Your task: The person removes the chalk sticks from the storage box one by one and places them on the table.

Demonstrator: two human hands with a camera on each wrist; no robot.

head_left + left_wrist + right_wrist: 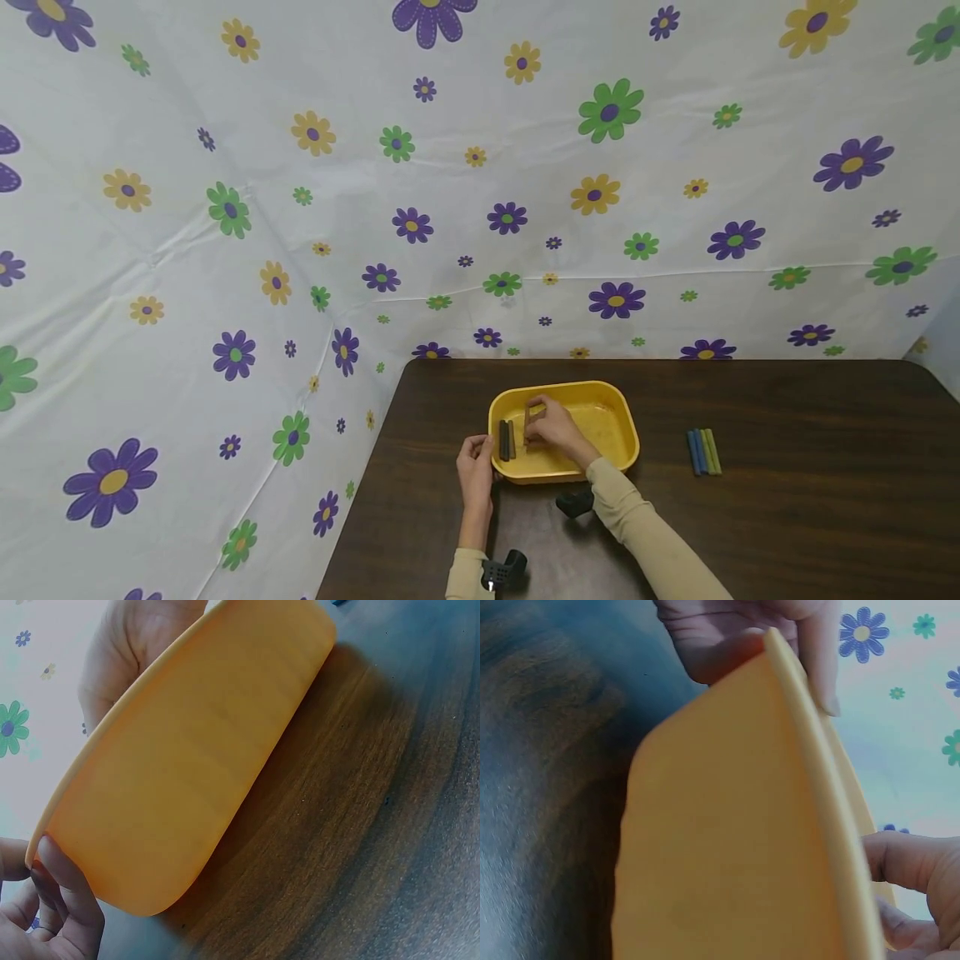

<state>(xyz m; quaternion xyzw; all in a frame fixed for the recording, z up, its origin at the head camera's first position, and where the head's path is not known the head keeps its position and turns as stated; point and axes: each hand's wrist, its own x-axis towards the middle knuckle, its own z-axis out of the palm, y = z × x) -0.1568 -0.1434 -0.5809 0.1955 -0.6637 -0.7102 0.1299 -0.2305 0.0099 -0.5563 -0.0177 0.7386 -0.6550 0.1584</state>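
A shallow yellow plastic tray (611,454) rests on the table. My left hand (475,475) pinches its left rim between thumb and fingers, as the left wrist view shows with the hand (64,900) at the tray's wall (172,765). Inside, a black stick (503,440) and a dark brown stick (512,440) lie side by side at the left end. My right hand (555,427) reaches into the tray from the right and pinches a thin brown stick (527,414) beside them. In the right wrist view, the tray wall hides what its fingers (907,859) hold.
To the right of the tray, several blue and green sticks (703,452) lie in a row on the dark wooden table (810,467). A flower-patterned sheet (555,167) hangs behind and to the left. Black camera mounts (504,571) sit on both wrists.
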